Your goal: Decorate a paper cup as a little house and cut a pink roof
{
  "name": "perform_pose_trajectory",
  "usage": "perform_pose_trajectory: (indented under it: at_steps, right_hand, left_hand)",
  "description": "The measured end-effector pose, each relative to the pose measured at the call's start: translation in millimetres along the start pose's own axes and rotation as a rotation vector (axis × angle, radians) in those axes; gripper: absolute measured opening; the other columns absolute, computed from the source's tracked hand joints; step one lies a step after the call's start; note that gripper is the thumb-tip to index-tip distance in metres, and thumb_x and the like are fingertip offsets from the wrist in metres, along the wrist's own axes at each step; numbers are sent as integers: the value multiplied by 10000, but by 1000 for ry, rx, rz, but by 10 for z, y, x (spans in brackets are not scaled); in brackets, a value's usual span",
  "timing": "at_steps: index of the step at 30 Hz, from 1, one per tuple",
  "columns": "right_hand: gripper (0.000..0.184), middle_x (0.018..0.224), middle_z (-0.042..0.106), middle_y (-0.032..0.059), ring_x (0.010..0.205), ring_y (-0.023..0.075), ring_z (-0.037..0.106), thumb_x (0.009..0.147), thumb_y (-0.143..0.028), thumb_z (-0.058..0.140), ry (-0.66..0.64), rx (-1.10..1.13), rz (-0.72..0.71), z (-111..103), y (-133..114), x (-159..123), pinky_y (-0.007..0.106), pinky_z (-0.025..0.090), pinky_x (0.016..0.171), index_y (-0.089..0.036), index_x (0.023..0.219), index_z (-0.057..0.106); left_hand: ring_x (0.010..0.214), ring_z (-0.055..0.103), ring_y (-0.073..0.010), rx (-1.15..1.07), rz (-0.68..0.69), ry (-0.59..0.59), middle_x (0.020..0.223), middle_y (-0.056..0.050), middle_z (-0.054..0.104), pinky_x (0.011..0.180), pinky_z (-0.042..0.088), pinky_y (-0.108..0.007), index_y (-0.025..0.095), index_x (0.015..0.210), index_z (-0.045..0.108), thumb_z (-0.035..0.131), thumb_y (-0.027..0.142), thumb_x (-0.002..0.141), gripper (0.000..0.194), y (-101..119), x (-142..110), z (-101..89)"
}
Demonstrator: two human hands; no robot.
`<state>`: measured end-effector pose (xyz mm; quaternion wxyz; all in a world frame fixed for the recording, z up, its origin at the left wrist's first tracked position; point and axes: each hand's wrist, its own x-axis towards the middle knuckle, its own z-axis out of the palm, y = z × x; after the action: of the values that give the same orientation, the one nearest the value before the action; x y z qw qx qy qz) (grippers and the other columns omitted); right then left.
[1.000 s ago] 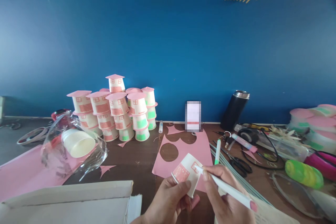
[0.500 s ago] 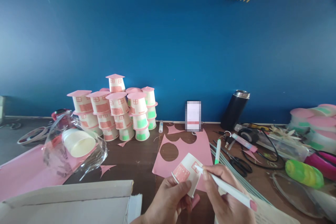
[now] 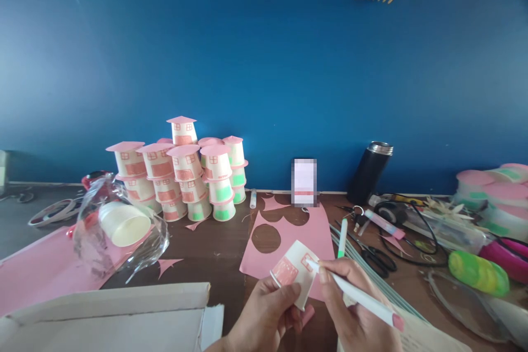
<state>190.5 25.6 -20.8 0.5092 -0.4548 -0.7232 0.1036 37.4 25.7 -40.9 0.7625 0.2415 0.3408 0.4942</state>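
Note:
Tilted in my left hand (image 3: 272, 308) is a white paper cup (image 3: 295, 267), its rim toward the lower left, with a pink door-like patch and a small pink window drawn on it. My right hand (image 3: 355, 305) is closed round a white marker (image 3: 363, 297) with a pink end, its tip touching the cup at the little window. A pink cap-like piece (image 3: 307, 316) shows by my left fingers. Under the cup lies a pink paper sheet (image 3: 315, 231) with round holes cut out. A green-tipped marker (image 3: 342, 237) rests just beyond my right hand.
Stacked decorated cups (image 3: 183, 162) with pink paper discs stand at the back left. Plain cups in a plastic bag (image 3: 124, 224) lie before them, near a cardboard box (image 3: 103, 319). At right are a black bottle (image 3: 369, 173), scissors (image 3: 375, 258) and a yellow-green object (image 3: 478, 273).
The marker tip has barely shifted at the window, where the pink lines look slightly fuller. Both hands keep their hold, and the cup stays in place.

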Motion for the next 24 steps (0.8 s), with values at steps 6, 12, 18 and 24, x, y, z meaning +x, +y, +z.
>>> perform_pose_trajectory:
  at_steps: [6, 12, 18, 24]
  right_hand:
    - [69, 755, 634, -14, 653, 141, 649, 935, -287, 528, -2, -22, 5, -5, 4, 1, 206, 516, 564, -241, 940, 579]
    - [69, 754, 642, -6, 652, 151, 654, 934, -284, 531, -9, -5, 10, -4, -4, -6, 214, 524, 555, -237, 939, 581]
    - [68, 752, 639, -8, 644, 148, 649, 936, -283, 533, -7, -12, 12, -16, -18, -1, 218, 524, 568, -238, 930, 584]
    - [58, 737, 634, -15, 628, 144, 650, 933, -273, 538, -10, 7, 28, -21, -33, 3, 208, 522, 541, -237, 925, 583]
  left_hand:
    - [361, 462, -66, -3, -12, -5, 396, 17, 543, 469, 373, -221, 113, 600, 650, 876, 428, 525, 394, -7, -10, 5]
    - [377, 457, -64, -7, -4, -9, 407, 22, 546, 583, 467, -264, 115, 600, 646, 865, 420, 546, 379, 4, -10, 12]
    - [369, 443, -61, -11, -8, 7, 401, 22, 540, 541, 445, -250, 112, 610, 650, 879, 426, 512, 401, 8, -12, 23]
    - [370, 421, -56, -8, 3, 12, 400, 22, 527, 489, 413, -233, 107, 587, 643, 882, 434, 497, 415, 40, -29, 48]
